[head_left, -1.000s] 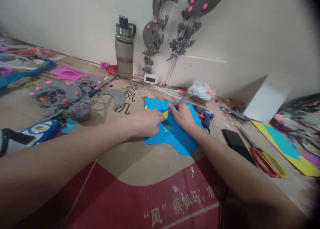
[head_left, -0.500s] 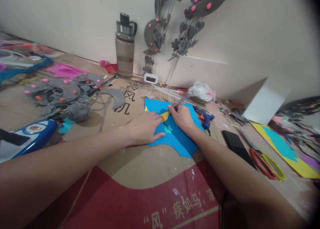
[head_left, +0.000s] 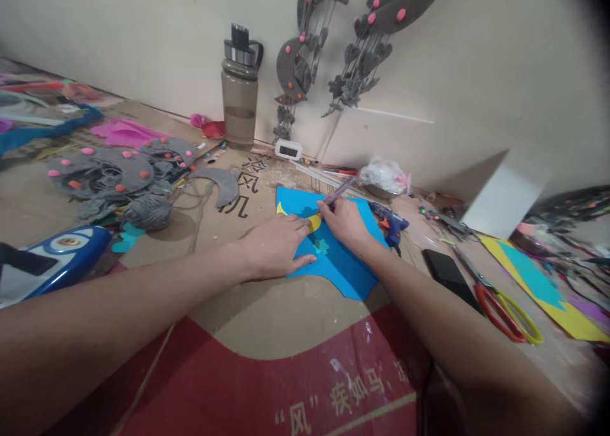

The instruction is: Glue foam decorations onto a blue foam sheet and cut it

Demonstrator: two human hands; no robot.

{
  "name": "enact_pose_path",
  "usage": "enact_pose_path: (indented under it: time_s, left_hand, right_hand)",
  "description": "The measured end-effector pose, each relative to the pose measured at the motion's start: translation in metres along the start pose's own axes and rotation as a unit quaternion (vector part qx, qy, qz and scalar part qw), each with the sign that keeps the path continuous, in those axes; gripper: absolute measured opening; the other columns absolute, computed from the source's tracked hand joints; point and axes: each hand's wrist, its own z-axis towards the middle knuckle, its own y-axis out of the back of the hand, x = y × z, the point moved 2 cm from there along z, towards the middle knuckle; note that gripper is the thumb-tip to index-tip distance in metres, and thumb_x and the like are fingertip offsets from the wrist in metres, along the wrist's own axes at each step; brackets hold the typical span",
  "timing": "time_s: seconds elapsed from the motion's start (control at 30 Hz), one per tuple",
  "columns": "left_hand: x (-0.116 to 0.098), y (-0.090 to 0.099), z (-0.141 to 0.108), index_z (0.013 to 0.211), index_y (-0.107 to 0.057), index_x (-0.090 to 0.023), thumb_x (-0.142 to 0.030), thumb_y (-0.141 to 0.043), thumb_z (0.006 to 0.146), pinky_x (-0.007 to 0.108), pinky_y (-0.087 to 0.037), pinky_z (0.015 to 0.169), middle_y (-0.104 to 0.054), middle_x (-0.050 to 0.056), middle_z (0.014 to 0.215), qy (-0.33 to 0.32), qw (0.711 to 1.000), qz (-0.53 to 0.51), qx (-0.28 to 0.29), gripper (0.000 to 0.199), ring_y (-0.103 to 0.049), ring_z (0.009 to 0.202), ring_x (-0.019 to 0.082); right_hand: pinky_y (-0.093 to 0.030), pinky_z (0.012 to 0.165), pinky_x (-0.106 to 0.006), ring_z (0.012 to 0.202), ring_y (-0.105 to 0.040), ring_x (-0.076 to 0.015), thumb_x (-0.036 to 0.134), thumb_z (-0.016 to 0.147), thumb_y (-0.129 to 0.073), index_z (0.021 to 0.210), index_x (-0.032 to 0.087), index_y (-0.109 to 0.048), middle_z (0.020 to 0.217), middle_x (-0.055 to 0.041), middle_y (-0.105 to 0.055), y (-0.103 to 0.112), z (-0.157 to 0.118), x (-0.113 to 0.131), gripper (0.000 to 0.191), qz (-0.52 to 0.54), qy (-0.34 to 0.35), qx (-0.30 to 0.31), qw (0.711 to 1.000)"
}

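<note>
A blue sheet (head_left: 352,277), cut with curves along its near edge, lies on the cardboard. On it is a yellow crescent (head_left: 314,222), partly covered by my left hand (head_left: 276,245). That hand lies flat with fingers stretched over the crescent and thumb apart, pressing it to the sheet. My right hand (head_left: 347,223) is closed around a slim purple pen (head_left: 341,190), its tip low by the crescent's right end and hidden by the fingers. Just below the crescent rests a small teal flower cutout (head_left: 322,246).
Right of the sheet are a blue glue gun (head_left: 394,225), a black phone (head_left: 450,277) and scissors (head_left: 505,309). A water bottle (head_left: 239,99) and a small clock (head_left: 288,150) stand by the wall. Grey felt crescents (head_left: 114,169) and yarn (head_left: 147,212) lie left.
My right hand and the pen have shifted very slightly left along the crescent's edge. My left hand stays pressed in place, and the view has moved a little.
</note>
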Motion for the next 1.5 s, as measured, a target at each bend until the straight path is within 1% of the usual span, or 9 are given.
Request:
enact_pose_path:
  time_s: [0.13,0.3,0.47,0.63,0.87,1.17,1.33,1.43,1.5]
  left_hand:
    - [0.001,-0.002,0.000,0.131,-0.058,-0.008,-0.057,-0.047,0.097,0.046,-0.043,0.105,-0.063,0.020,0.134,0.001,1.000,0.000,-0.006,0.061,-0.058,0.124,0.034]
    - [0.001,-0.001,0.000,0.128,-0.060,-0.010,-0.057,-0.048,0.096,0.045,-0.045,0.102,-0.065,0.018,0.131,0.001,1.000,-0.005,-0.006,0.058,-0.059,0.122,0.033]
    - [0.000,0.001,-0.001,0.127,-0.060,-0.008,-0.056,-0.048,0.096,0.045,-0.046,0.102,-0.065,0.020,0.129,-0.002,1.000,-0.005,-0.004,0.058,-0.059,0.122,0.034]
    - [-0.001,0.001,0.000,0.126,-0.062,-0.007,-0.054,-0.050,0.096,0.045,-0.046,0.103,-0.066,0.020,0.127,-0.006,1.000,-0.007,-0.003,0.057,-0.060,0.121,0.034]
    - [-0.001,0.004,0.000,0.121,-0.065,-0.007,-0.054,-0.048,0.096,0.046,-0.048,0.098,-0.068,0.019,0.120,-0.005,1.000,0.003,0.006,0.056,-0.063,0.113,0.034]
    - [0.000,0.005,-0.001,0.125,-0.063,-0.007,-0.053,-0.049,0.097,0.044,-0.048,0.098,-0.066,0.018,0.126,-0.010,1.000,0.002,0.002,0.056,-0.062,0.115,0.033]
    - [0.002,0.003,-0.002,0.120,-0.067,-0.008,-0.053,-0.050,0.096,0.043,-0.050,0.096,-0.064,0.017,0.125,-0.014,1.000,-0.010,-0.004,0.053,-0.062,0.112,0.032]
    - [0.003,0.003,-0.003,0.124,-0.066,-0.009,-0.055,-0.051,0.095,0.042,-0.051,0.091,-0.059,0.017,0.129,-0.006,1.000,-0.017,-0.008,0.056,-0.063,0.107,0.030]
    - [0.003,0.003,-0.003,0.123,-0.067,-0.009,-0.056,-0.051,0.094,0.042,-0.052,0.092,-0.059,0.017,0.127,0.002,1.000,-0.021,-0.001,0.057,-0.063,0.105,0.030]
  right_hand:
    - [-0.050,0.071,-0.033,0.076,-0.070,-0.0241,0.031,0.095,-0.055,0.075,0.020,-0.065,0.079,-0.0108,-0.075,0.000,-0.001,0.003,0.025,-0.009,0.005,0.017,1.000]
    - [-0.049,0.070,-0.032,0.075,-0.070,-0.0237,0.031,0.096,-0.055,0.076,0.019,-0.065,0.080,-0.0112,-0.075,-0.002,-0.002,0.008,0.026,-0.017,0.008,0.026,0.999]
    - [-0.049,0.071,-0.030,0.079,-0.071,-0.0229,0.029,0.097,-0.054,0.082,0.018,-0.068,0.083,-0.0106,-0.076,-0.002,-0.002,0.014,0.023,-0.017,0.007,0.043,0.999]
    - [-0.049,0.073,-0.031,0.082,-0.072,-0.0238,0.028,0.097,-0.054,0.082,0.016,-0.068,0.087,-0.0118,-0.077,-0.002,-0.002,0.019,0.024,-0.017,0.010,0.051,0.999]
    - [-0.051,0.074,-0.032,0.088,-0.073,-0.0259,0.030,0.096,-0.057,0.079,0.017,-0.067,0.091,-0.0138,-0.077,-0.005,-0.002,0.026,0.023,-0.011,0.009,0.058,0.998]
    - [-0.051,0.072,-0.030,0.084,-0.073,-0.0236,0.030,0.096,-0.057,0.078,0.018,-0.065,0.086,-0.0110,-0.077,-0.006,-0.001,0.027,0.023,0.027,-0.002,0.076,0.997]
    - [-0.048,0.071,-0.030,0.082,-0.071,-0.0227,0.030,0.096,-0.057,0.076,0.018,-0.063,0.086,-0.0106,-0.076,-0.006,-0.002,0.023,0.024,0.042,0.004,0.071,0.997]
    - [-0.047,0.069,-0.028,0.077,-0.069,-0.0204,0.028,0.095,-0.057,0.078,0.018,-0.063,0.081,-0.0076,-0.074,-0.009,-0.004,0.017,0.021,0.100,0.004,0.063,0.993]
    - [-0.047,0.068,-0.027,0.072,-0.067,-0.0186,0.027,0.095,-0.057,0.078,0.018,-0.062,0.074,-0.0052,-0.072,-0.011,-0.004,0.013,0.020,0.154,-0.004,0.061,0.986]
